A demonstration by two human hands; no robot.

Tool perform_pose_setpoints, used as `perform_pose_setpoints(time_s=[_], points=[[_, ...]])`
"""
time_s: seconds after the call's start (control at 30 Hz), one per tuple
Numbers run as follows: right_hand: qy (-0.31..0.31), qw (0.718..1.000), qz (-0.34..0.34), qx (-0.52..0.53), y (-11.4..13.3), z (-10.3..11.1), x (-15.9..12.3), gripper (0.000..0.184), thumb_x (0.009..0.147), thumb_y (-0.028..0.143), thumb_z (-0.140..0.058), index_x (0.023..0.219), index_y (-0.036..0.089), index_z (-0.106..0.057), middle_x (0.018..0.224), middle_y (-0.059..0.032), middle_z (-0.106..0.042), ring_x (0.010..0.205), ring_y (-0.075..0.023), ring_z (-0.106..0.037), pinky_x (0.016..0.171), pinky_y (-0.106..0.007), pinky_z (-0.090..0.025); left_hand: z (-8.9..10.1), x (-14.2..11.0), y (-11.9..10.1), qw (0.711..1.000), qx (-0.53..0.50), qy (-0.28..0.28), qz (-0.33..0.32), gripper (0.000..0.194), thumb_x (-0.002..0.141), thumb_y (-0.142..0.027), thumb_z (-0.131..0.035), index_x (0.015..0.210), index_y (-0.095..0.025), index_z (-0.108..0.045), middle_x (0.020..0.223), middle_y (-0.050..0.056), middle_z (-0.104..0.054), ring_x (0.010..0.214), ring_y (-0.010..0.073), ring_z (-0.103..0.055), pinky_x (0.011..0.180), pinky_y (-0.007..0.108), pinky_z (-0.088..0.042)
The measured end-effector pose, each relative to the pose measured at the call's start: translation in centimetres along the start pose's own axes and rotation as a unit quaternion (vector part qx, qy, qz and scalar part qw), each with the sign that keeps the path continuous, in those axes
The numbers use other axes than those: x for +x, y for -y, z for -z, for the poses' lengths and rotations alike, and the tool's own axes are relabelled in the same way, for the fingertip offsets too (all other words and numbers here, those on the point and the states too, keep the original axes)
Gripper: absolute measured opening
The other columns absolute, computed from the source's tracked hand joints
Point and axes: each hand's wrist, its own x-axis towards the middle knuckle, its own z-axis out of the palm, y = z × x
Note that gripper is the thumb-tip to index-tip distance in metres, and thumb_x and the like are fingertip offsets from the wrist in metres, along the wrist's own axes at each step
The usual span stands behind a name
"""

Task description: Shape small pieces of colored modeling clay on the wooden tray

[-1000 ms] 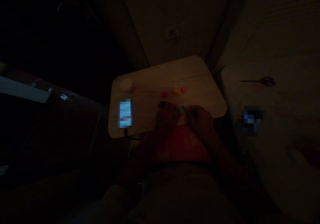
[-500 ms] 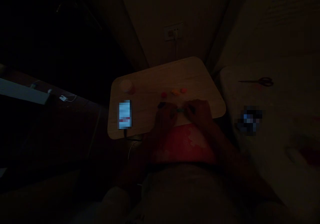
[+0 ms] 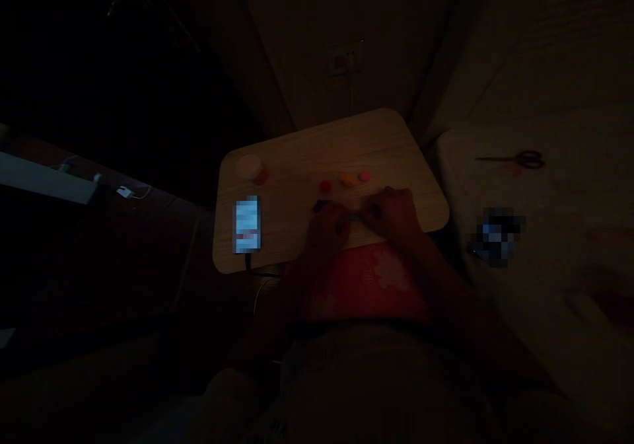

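Note:
In dim light, my left hand (image 3: 331, 224) and my right hand (image 3: 392, 213) meet over the near edge of a small wooden table (image 3: 297, 147). Pinched between the fingers of both is a small blue-green piece (image 3: 354, 216), too dark to name. A dark blue lump (image 3: 319, 205) lies beside my left fingertips. Just beyond the hands sit a red lump (image 3: 325, 185), an orange, uneven lump (image 3: 347, 180) and a pink, rounded lump (image 3: 364, 176).
On the table's left stand a lidded tub (image 3: 250, 168) and a lit phone (image 3: 247, 224) with a cable. Scissors (image 3: 528, 159) and a blurred dark object (image 3: 495, 236) lie on the pale surface at right. A red patterned item (image 3: 366, 282) is below the table edge.
My hands stay together at nearly the same spot, and less of the blue-green piece shows between them. The view has shifted slightly.

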Motion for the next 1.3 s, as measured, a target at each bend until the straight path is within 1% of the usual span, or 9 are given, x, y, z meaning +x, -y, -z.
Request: perform_pose_setpoints(time_s=[0.13, 0.23, 0.33, 0.43, 0.73, 0.87, 1.0, 1.13, 1.3], points=[[0.002, 1.000, 0.017, -0.017, -0.1, 0.2, 0.1, 0.019, 0.090, 0.036, -0.068, 0.083, 0.021, -0.078, 0.085, -0.0111, -0.077, 0.099, -0.0313, -0.060, 0.092, -0.044, -0.031, -0.3, 0.2, 0.0, 1.000, 0.002, 0.009, 0.008, 0.021, 0.090, -0.018, -0.072, 0.110, -0.020, -0.069, 0.115, 0.007, -0.072, 0.109, 0.0243, -0.069, 0.099, 0.040, -0.057], [0.005, 1.000, 0.024, 0.009, -0.5, 0.1, 0.0, 0.018, 0.092, 0.033, -0.065, 0.087, 0.022, -0.079, 0.092, -0.0097, -0.079, 0.101, -0.0302, -0.061, 0.092, -0.043, -0.031, -0.5, 0.4, -0.1, 1.000, -0.004, 0.019, 0.014, 0.023, 0.091, -0.018, -0.070, 0.114, -0.022, -0.067, 0.116, 0.006, -0.075, 0.110, 0.0239, -0.070, 0.100, 0.040, -0.057], [-0.007, 0.999, 0.007, 0.045, -0.7, -0.3, -0.2, 0.017, 0.092, 0.030, -0.063, 0.090, 0.022, -0.078, 0.097, -0.0092, -0.080, 0.102, -0.0294, -0.063, 0.091, -0.042, -0.031, -0.8, 0.5, 0.0, 0.999, -0.005, 0.020, 0.031, 0.031, 0.091, -0.018, -0.072, 0.121, -0.022, -0.065, 0.117, 0.006, -0.076, 0.110, 0.0240, -0.072, 0.100, 0.040, -0.058], [-0.028, 0.998, -0.018, 0.048, -0.5, -0.7, -0.3, 0.018, 0.092, 0.032, -0.063, 0.088, 0.020, -0.076, 0.095, -0.0106, -0.079, 0.101, -0.0304, -0.063, 0.090, -0.042, -0.032, -0.9, 0.4, 0.2, 0.999, -0.008, 0.013, 0.038, 0.038, 0.091, -0.021, -0.072, 0.128, -0.022, -0.062, 0.119, 0.007, -0.077, 0.112, 0.0245, -0.072, 0.100, 0.040, -0.058], [-0.034, 0.998, -0.033, 0.034, 0.4, -1.0, 0.1, 0.015, 0.089, 0.033, -0.068, 0.081, 0.021, -0.073, 0.088, -0.0097, -0.079, 0.099, -0.0308, -0.061, 0.091, -0.043, -0.032, -0.9, 0.3, 0.3, 0.999, -0.018, 0.008, 0.032, 0.040, 0.090, -0.020, -0.073, 0.128, -0.022, -0.061, 0.122, 0.009, -0.075, 0.115, 0.0254, -0.071, 0.104, 0.042, -0.057], [-0.027, 0.999, -0.023, 0.025, 0.3, -0.9, 0.3, 0.016, 0.091, 0.033, -0.067, 0.081, 0.021, -0.073, 0.089, -0.0095, -0.079, 0.101, -0.0312, -0.062, 0.092, -0.043, -0.033, -1.0, 0.3, 0.4, 1.000, -0.010, 0.004, 0.029, 0.040, 0.089, -0.019, -0.073, 0.127, -0.020, -0.060, 0.115, 0.008, -0.074, 0.111, 0.0243, -0.071, 0.101, 0.040, -0.057], [-0.042, 0.997, -0.035, 0.060, -0.4, -1.0, 0.3, 0.018, 0.091, 0.036, -0.067, 0.083, 0.021, -0.074, 0.088, -0.0089, -0.078, 0.095, -0.0300, -0.064, 0.088, -0.041, -0.037, -0.9, 0.3, 0.3, 1.000, 0.004, -0.003, 0.024, 0.031, 0.091, -0.022, -0.072, 0.120, -0.021, -0.062, 0.113, 0.008, -0.072, 0.108, 0.0238, -0.069, 0.099, 0.039, -0.057], [-0.094, 0.988, -0.067, 0.101, -1.4, -1.0, 0.1, 0.024, 0.092, 0.038, -0.064, 0.082, 0.020, -0.075, 0.088, -0.0100, -0.078, 0.091, -0.0286, -0.066, 0.086, -0.040, -0.041, -0.7, 0.4, -0.2, 1.000, 0.007, -0.007, 0.024, 0.020, 0.092, -0.024, -0.072, 0.112, -0.019, -0.067, 0.112, 0.008, -0.071, 0.105, 0.0239, -0.068, 0.098, 0.039, -0.057], [-0.103, 0.986, -0.063, 0.114, -1.6, -1.0, -0.6, 0.023, 0.091, 0.037, -0.065, 0.081, 0.019, -0.075, 0.087, -0.0105, -0.079, 0.089, -0.0286, -0.067, 0.087, -0.040, -0.043, -0.4, 0.6, -0.7, 0.999, -0.007, 0.009, 0.031, 0.010, 0.094, -0.024, -0.069, 0.103, -0.020, -0.074, 0.114, 0.008, -0.069, 0.102, 0.0226, -0.068, 0.096, 0.039, -0.058]])
